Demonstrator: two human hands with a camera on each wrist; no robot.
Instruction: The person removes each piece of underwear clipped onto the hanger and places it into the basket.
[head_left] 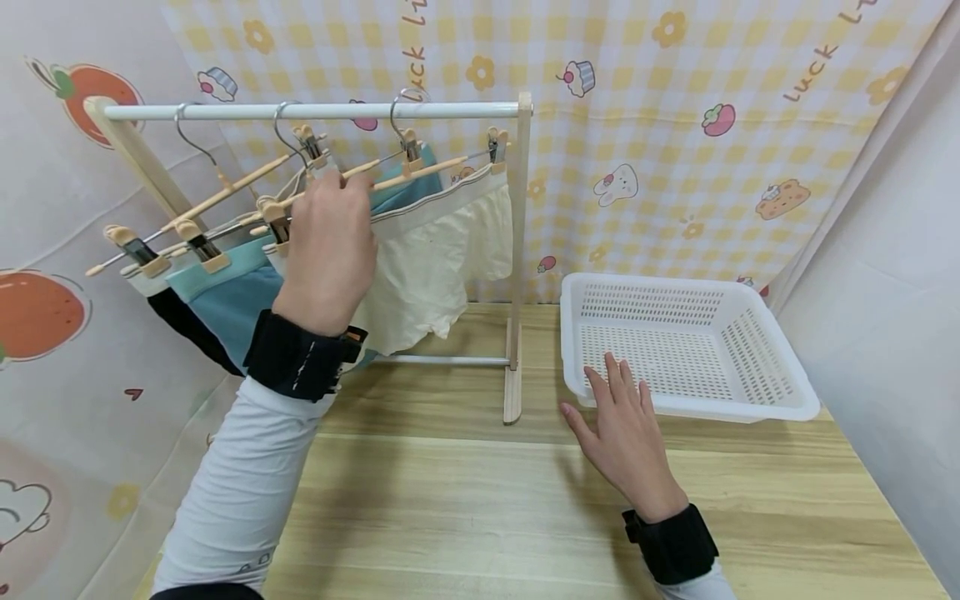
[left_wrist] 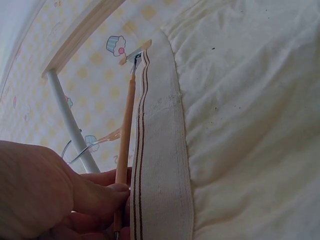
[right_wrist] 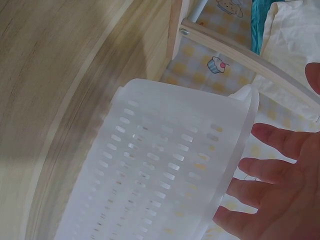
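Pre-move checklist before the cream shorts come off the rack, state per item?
1. Left hand grips the wooden hanger: ok.
2. Cream shorts clipped at the far end of the hanger: ok; near clip hidden, cannot tell.
3. White basket holds nothing: ok.
4. Right hand free, fingers straight, at the basket's near rim: ok.
5. Hook free to lift off the rail: cannot tell.
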